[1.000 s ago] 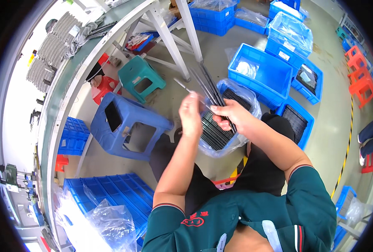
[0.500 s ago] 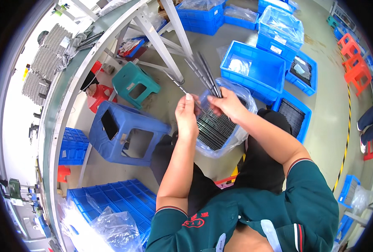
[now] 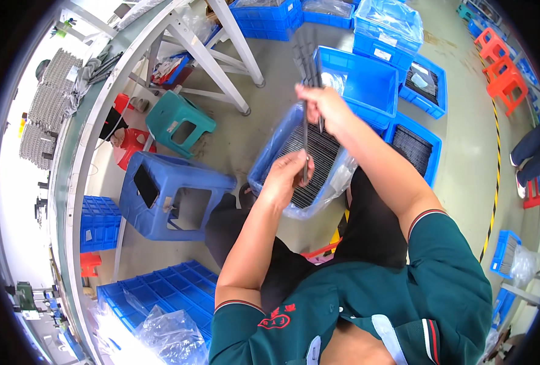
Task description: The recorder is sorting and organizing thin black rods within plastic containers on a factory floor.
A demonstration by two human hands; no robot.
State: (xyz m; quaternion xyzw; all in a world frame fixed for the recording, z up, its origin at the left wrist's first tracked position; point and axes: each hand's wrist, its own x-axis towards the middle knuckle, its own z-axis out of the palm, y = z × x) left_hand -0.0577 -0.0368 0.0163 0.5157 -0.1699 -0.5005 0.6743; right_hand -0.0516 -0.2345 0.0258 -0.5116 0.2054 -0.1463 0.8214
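Note:
My right hand [image 3: 326, 108] is closed around a small bundle of thin dark rods [image 3: 307, 68], their upper ends blurred. Below it, my left hand [image 3: 289, 173] pinches the lower end of a single dark rod [image 3: 305, 135], which runs up to my right hand. Both hands are above a blue bin [image 3: 259, 163] lined with clear plastic. Inside lie several rows of similar dark rods [image 3: 327, 152], partly hidden by my hands. Whether the single rod still touches the bundle, I cannot tell.
Ahead stands a blue crate [image 3: 367, 79] holding a little clear plastic. Another blue crate [image 3: 435, 159] with dark rods is to the right. On the left are a blue stool [image 3: 200, 179] with a phone [image 3: 146, 185] on it, a green stool [image 3: 176, 125] and a white-framed workbench [image 3: 93, 146].
My hands have drawn apart: the right has moved up and the left down toward me. The single rod, tilted before, now stands nearly upright between them. The view has shifted slightly.

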